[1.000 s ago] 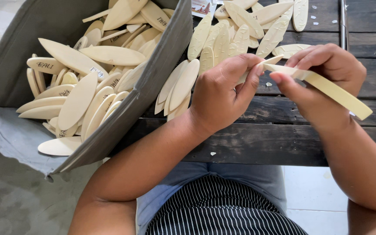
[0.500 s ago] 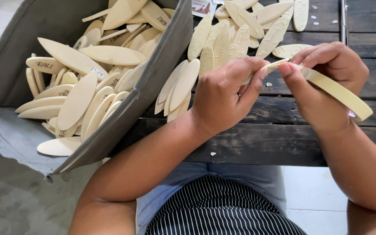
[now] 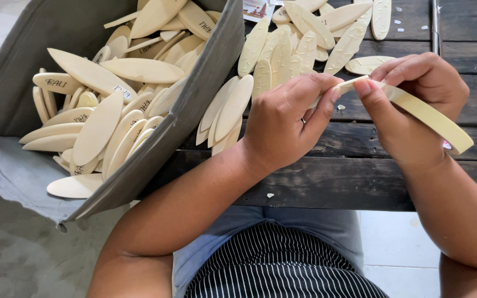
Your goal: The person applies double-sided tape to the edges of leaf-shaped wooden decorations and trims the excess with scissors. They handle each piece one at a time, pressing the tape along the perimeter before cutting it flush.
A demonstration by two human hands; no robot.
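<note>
A pale, oval wooden piece [image 3: 426, 113] is held edge-on over the dark plank table [image 3: 360, 171]. My right hand [image 3: 415, 105] grips its middle with thumb on top. My left hand [image 3: 285, 121] pinches the piece's left tip between thumb and forefinger. A pile of similar flat wooden ovals [image 3: 293, 49] lies on the table just beyond my left hand.
A grey fabric bin [image 3: 194, 110] at the left, tilted against the table edge, holds several more wooden ovals [image 3: 100, 110], some with dark lettering. A metal rod [image 3: 435, 25] lies at the far right. Small white chips dot the table. Concrete floor shows below.
Both hands have shifted only slightly; the held piece has tilted a little and my left fingers have moved along its tip. Everything else is still.
</note>
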